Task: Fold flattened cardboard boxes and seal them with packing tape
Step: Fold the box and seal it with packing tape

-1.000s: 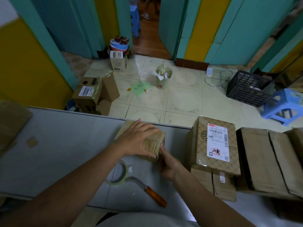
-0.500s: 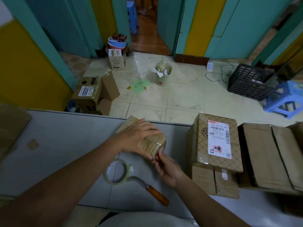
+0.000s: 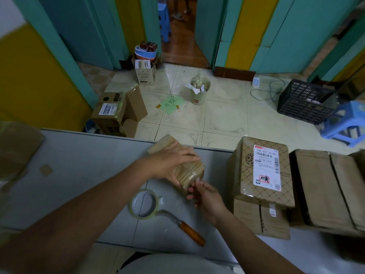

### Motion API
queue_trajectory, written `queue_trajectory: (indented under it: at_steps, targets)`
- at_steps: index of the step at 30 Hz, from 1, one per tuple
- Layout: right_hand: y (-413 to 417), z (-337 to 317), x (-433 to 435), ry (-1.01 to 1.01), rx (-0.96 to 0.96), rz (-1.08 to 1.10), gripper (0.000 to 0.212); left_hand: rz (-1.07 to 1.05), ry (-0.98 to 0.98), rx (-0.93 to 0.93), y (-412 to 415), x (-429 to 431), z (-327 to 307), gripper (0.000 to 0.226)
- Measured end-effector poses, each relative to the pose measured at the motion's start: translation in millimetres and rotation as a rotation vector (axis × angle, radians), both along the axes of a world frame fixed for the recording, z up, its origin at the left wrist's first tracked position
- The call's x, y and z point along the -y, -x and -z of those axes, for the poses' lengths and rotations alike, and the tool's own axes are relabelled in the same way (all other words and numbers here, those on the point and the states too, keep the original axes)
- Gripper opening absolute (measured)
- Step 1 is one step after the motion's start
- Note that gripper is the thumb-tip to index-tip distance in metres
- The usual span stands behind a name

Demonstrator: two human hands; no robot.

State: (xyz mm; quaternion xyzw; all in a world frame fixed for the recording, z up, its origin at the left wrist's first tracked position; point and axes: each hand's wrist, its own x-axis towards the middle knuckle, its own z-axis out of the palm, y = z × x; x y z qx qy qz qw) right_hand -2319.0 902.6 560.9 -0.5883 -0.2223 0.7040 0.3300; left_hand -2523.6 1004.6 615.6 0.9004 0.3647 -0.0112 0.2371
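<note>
A bundle of flattened cardboard boxes, wrapped in clear film, lies near the far edge of the grey table. My left hand rests flat on top of it, fingers stretched across and thumb down the near side. My right hand is at the bundle's near right corner, and its fingertips pinch the wrap there. A roll of clear packing tape lies just in front of the bundle. A hooked knife with an orange wooden handle lies with its blade at the roll.
To the right stand a taped box with a white shipping label on other boxes, and stacks of flat cardboard. More cardboard lies at the table's left end. On the floor beyond are a carton, a bin, a black crate and a blue stool.
My right hand has moved from the bundle's side to its near corner and now picks at the wrap. My left hand stays on top. The bundle's near end has risen slightly.
</note>
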Motion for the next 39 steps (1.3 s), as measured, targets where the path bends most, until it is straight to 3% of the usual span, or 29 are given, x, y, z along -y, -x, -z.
queue_trajectory:
  at_steps: [5, 11, 15, 18, 21, 23, 25, 30, 39]
  targets:
    - [4.9, -13.3, 2.7, -0.136, 0.231, -0.060, 0.025, 0.038, 0.200, -0.005, -11.4, -6.5, -12.6, 0.100]
    - [3.5, -27.6, -6.3, -0.208, 0.432, -0.094, 0.034, 0.098, 0.083, -0.160, -25.4, -3.0, -21.6, 0.102]
    - [-11.3, -44.7, -1.0, -0.587, 0.615, 0.003, 0.029, 0.102, 0.021, -0.176, -25.4, 2.9, -24.9, 0.110]
    - [-14.0, -57.8, -7.9, -0.874, 0.818, -0.101, 0.014, 0.063, 0.005, -0.094, -23.6, 10.5, -28.9, 0.101]
    - [-15.5, -59.0, -20.4, -0.847, 0.844, -0.431, 0.064, -0.077, -0.053, 0.033, -17.6, 18.8, -22.7, 0.096]
    - [-15.4, -57.5, -23.0, -0.865, 0.852, -0.537, 0.076, -0.173, -0.114, 0.030, -10.7, 25.8, -14.3, 0.094]
    - [-16.6, -50.9, -24.9, -0.911, 0.916, -0.536, 0.065, -0.296, -0.141, 0.035, -5.3, 37.0, -7.0, 0.090]
    - [-22.3, -40.2, -28.8, -0.937, 1.032, -0.520, 0.039, -0.494, 0.050, 0.191, -4.3, 68.4, 4.0, 0.084]
    - [-18.9, -47.3, -28.2, -0.918, 1.122, -0.514, 0.035, -0.607, 0.060, 0.361, 13.0, 80.7, 7.2, 0.057]
